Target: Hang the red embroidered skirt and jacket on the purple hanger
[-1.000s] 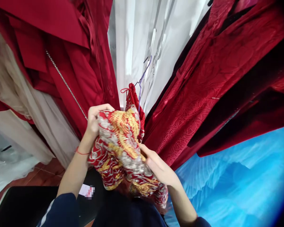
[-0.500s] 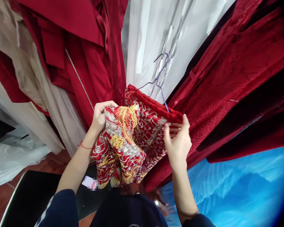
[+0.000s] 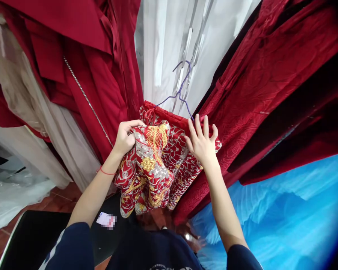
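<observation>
In the middle of the view is a red skirt covered in gold and silver embroidery, with a red waistband along its top. My left hand grips a bunched fold of it, fingers closed on the cloth. Spread flat, my right hand rests on the waistband's right side with its fingers apart. A thin purple wire hanger rises out of the waistband; its lower part is hidden inside the skirt. The hanger's hook appears free, in front of white fabric.
Dark red garments hang at the left beside beige cloth. More red patterned garments hang at the right, above bright blue fabric. White curtain-like cloth is behind. A white card lies on a black surface.
My right hand has left its pinch at the waistband's right end and lies spread over the waistband. My left hand keeps its hold. The view has shifted slightly.
</observation>
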### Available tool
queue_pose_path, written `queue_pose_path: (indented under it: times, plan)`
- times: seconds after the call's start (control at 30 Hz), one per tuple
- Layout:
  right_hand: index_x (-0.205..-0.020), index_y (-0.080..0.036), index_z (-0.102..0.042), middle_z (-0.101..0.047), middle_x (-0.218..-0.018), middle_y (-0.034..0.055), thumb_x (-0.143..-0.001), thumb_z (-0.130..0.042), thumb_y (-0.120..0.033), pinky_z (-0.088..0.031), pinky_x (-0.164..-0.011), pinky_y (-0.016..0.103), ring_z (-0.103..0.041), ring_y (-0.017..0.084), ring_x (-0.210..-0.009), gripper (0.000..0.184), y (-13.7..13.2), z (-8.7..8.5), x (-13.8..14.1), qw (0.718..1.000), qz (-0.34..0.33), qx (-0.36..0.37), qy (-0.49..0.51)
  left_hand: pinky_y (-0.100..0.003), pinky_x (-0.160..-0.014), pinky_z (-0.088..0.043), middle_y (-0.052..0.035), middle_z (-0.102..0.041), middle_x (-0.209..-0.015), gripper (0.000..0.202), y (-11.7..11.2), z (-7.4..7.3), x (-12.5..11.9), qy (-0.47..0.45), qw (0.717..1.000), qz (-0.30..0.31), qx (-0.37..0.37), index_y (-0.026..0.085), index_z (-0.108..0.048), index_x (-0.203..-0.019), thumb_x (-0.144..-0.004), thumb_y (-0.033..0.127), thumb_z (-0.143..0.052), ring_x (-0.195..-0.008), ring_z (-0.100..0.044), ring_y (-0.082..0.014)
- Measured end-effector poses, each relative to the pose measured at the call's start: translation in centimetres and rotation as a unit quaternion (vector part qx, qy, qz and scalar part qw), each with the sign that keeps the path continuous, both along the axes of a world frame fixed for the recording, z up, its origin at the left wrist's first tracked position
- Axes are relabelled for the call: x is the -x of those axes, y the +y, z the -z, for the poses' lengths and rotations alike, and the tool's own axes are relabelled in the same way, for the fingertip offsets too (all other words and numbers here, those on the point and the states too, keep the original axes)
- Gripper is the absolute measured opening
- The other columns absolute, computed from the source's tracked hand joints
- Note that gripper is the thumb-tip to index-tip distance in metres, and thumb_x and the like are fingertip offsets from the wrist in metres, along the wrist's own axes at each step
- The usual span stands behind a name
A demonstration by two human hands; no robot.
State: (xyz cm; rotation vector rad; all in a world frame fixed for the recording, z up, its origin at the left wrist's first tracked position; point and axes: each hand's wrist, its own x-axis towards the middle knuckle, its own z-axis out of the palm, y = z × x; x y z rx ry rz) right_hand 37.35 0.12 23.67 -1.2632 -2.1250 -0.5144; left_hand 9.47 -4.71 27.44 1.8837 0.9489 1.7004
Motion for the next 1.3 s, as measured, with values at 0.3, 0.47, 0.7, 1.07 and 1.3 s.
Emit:
queue_pose_path:
  times: [0.3, 0.47, 0.7, 1.07, 1.3]
  plan:
    - [-0.138, -0.023, -0.053, -0.045, -0.150, 0.0156, -0.097, -0.046, -0.034, -0.014, -0.113, 0.070, -0.031, 0.036, -0.145, 0.043, -1.8, 1.6, 1.0, 0.983, 0.027, -0.048, 0.177, -0.026, -0.056, -0.038, -0.0001, -0.063, -0.062, 0.014, -0.7, 0.2, 0.3, 0.016, 0.997, -0.073, -0.010, 0.016, -0.065, -0.065, -0.061, 0.019, -0.052, -0.059, -0.052, -0.0143]
    - [-0.143, -0.021, -0.041, -0.057, -0.136, 0.0166, -0.081, -0.067, -0.053, -0.041, -0.103, 0.053, -0.053, 0.033, -0.127, 0.075, -7.8, 5.0, 5.3, 0.941, -0.220, 0.241, 0.089, -0.026, -0.056, -0.038, 0.0002, -0.065, -0.064, 0.020, -1.3, -0.1, 0.7, 0.012, 0.986, -0.160, -0.035, 0.017, -0.068, -0.070, -0.063, 0.015, -0.049, -0.059, -0.053, -0.0142]
    - [-0.084, -0.021, -0.058, -0.062, -0.073, 0.0006, -0.085, -0.060, -0.029, -0.046, -0.071, 0.032, -0.058, 0.018, -0.068, 0.009, -4.0, 5.1, 4.3, 0.918, -0.184, 0.309, 0.169, -0.026, -0.059, -0.041, 0.0012, -0.065, -0.067, 0.024, -2.3, -1.4, 2.3, 0.032, 0.984, -0.172, -0.037, 0.018, -0.068, -0.075, -0.063, 0.011, -0.048, -0.062, -0.053, -0.0136]
    - [-0.119, -0.016, -0.060, -0.069, -0.119, 0.0127, -0.075, -0.067, -0.070, -0.048, -0.101, 0.046, -0.066, 0.027, -0.108, 0.070, 1.7, 9.1, 8.2, 0.731, -0.393, 0.526, 0.188, -0.024, -0.062, -0.042, 0.0016, -0.064, -0.070, 0.027, -5.0, -2.0, 3.7, 0.007, 0.969, -0.244, -0.025, 0.018, -0.066, -0.076, -0.061, 0.009, -0.045, -0.064, -0.054, -0.0129]
    - [-0.109, -0.022, -0.058, -0.072, -0.099, 0.0084, -0.083, -0.065, -0.055, -0.057, -0.083, 0.043, -0.069, 0.022, -0.084, 0.043, 4.2, 6.4, 12.9, 0.707, -0.410, 0.453, 0.356, -0.022, -0.048, -0.036, 0.0022, -0.057, -0.054, 0.015, -9.3, -0.1, 13.4, 0.069, 0.951, -0.247, 0.175, 0.017, -0.061, -0.058, -0.058, 0.012, -0.047, -0.049, -0.048, -0.0114]
